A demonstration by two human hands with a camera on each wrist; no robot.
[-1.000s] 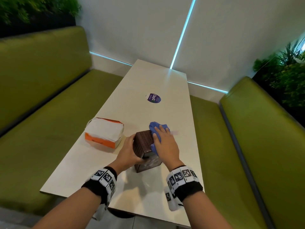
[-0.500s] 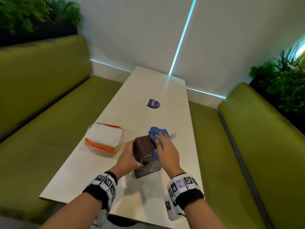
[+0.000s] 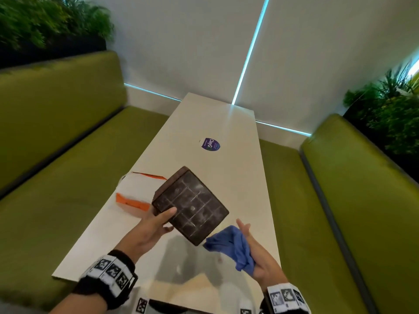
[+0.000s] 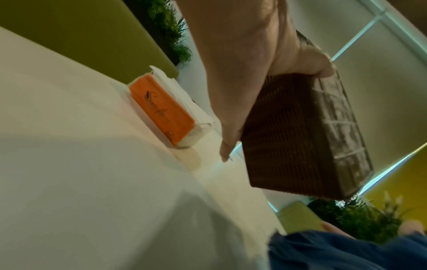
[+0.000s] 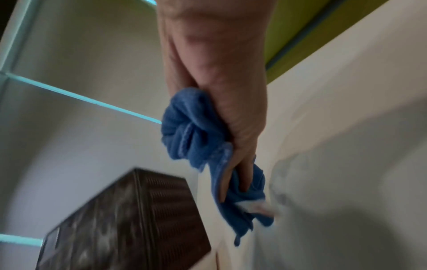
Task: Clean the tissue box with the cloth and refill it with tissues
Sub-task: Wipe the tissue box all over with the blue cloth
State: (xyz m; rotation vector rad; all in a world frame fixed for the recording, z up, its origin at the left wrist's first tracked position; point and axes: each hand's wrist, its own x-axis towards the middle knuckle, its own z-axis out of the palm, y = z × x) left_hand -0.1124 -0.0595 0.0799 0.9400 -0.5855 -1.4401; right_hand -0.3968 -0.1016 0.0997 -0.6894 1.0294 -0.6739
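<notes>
A dark brown ribbed box [image 3: 191,206] is in the air above the white table [image 3: 215,118], tilted so its dusty gridded underside faces me. My left hand [image 3: 158,223] grips its near left corner, thumb on the underside and fingers behind. The left wrist view shows that box [image 4: 300,137] under the hand [image 4: 231,73]. My right hand [image 3: 254,250] hovers just right of and below the box, apart from it, holding a bunched blue cloth [image 3: 233,245]. In the right wrist view the cloth [image 5: 191,131] is wadded in the palm and the box [image 5: 120,222] lies beyond.
An orange and white tissue pack [image 3: 133,196] lies on the table's left side, behind the box. A round purple sticker [image 3: 209,144] sits mid-table. Green benches [image 3: 56,177] [image 3: 362,200] flank the table, with plants behind them and a white wall at the far end.
The box stood on the table with the cloth pressed on its top. Now my left hand has lifted and tipped it underside up, and my right hand has drawn the cloth away.
</notes>
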